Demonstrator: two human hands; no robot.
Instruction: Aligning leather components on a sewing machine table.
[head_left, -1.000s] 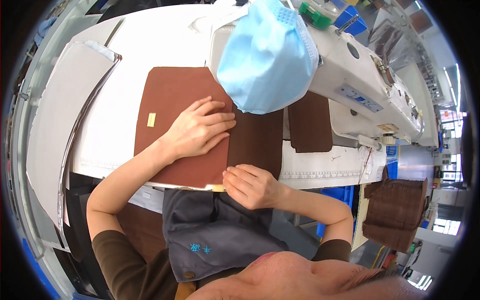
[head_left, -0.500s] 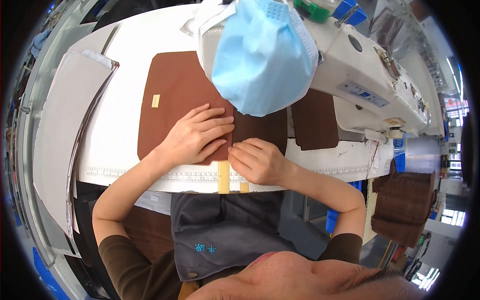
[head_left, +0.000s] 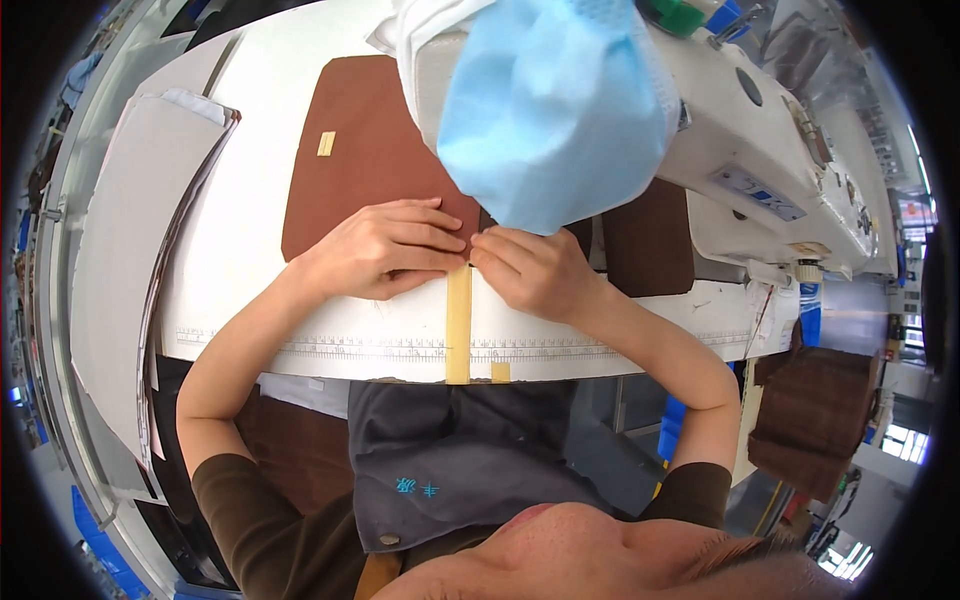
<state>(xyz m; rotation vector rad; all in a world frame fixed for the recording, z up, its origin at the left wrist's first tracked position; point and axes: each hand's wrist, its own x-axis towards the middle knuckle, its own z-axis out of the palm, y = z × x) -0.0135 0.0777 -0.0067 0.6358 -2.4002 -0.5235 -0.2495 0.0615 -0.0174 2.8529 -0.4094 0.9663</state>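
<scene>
We have the reddish-brown panel [head_left: 370, 150] lying left of the sewing machine [head_left: 725, 125]. Our left hand [head_left: 388, 245] rests on it, unclenched; our right hand [head_left: 540, 275], nearer the machine, bunches its fingers by the panel's corner, and we cannot tell whether it grips anything. Grey sheets [head_left: 145, 220] lie farthest left of the machine.

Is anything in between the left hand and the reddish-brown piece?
No, nothing visible. The left hand's fingers lie right on the reddish-brown piece, by its lower right part. The blue mask just hides some things from view.
</scene>
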